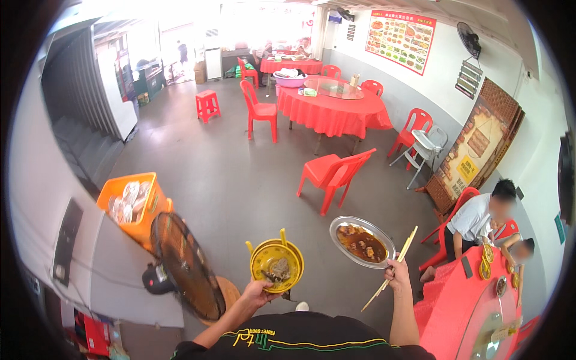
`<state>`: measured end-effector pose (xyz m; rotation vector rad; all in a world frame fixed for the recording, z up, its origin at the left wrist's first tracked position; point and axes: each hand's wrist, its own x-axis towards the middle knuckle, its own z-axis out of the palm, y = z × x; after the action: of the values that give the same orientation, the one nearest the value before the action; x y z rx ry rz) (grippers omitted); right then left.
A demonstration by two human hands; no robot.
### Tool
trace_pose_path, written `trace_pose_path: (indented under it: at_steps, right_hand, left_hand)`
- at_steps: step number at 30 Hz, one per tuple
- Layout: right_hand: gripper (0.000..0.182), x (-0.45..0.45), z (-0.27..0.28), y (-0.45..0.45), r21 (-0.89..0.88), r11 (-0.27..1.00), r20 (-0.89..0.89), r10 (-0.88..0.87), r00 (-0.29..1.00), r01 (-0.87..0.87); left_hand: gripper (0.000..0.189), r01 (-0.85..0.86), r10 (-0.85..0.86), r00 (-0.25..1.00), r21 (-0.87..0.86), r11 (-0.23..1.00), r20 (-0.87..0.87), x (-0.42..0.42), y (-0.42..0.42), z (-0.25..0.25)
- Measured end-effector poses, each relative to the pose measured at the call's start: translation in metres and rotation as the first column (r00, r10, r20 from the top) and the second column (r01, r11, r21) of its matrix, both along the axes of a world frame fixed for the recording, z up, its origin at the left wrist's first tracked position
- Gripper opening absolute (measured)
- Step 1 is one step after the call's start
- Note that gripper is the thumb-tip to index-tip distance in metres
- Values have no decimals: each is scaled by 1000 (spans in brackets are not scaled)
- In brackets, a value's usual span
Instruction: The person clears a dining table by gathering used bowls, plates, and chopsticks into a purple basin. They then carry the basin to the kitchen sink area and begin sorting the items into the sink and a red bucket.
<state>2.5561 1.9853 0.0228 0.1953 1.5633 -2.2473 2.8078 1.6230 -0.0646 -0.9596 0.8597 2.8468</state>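
My left hand (261,291) grips a stack of yellow bowls (297,261) from below at their near rim. Food scraps (280,268) lie in the top bowl, and two yellow spoon handles (282,235) stick up past its far side. In my right hand (397,271) is an oval metal plate (335,229), held by its near right edge. Brown sauce with several chunks of food (366,247) covers the plate's middle. The same hand also clasps a bundle of light chopsticks (408,241), which slants across beside the plate.
A floor fan (186,265) and an orange crate (155,198) of dishes stand on my left. People sit at a red-covered table (443,310) close on my right. Ahead are a red chair (330,173), a white high chair (423,144), a stool (208,104) and a round table (310,112).
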Motion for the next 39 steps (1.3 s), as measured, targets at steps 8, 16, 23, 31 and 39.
trace_pose_path:
  at_steps: [8,16,23,31,39]
  right_hand:
    - [35,-290,34,-196,-41,992,-11,123,992,-123]
    - [37,-530,32,-385,-38,992,-24,122,992,-123]
    - [33,-731,50,-525,-46,999,-11,26,1000,-27]
    - [38,-996,67,-687,-26,997,-99,65,993,-68]
    - [28,-1244,106,-867,-19,986,-126,164,978,-168]
  left_hand:
    - [49,-128,134,991,222,967,-11,-244,-142,29]
    - [52,-105,109,994,122,987,-24,-491,-355,27]
    - [54,-114,107,993,167,979,45,-703,-541,44]
    - [52,-178,182,983,166,970,-8,-927,-716,58]
    - [49,-278,272,961,173,945,58,-1106,-853,92]
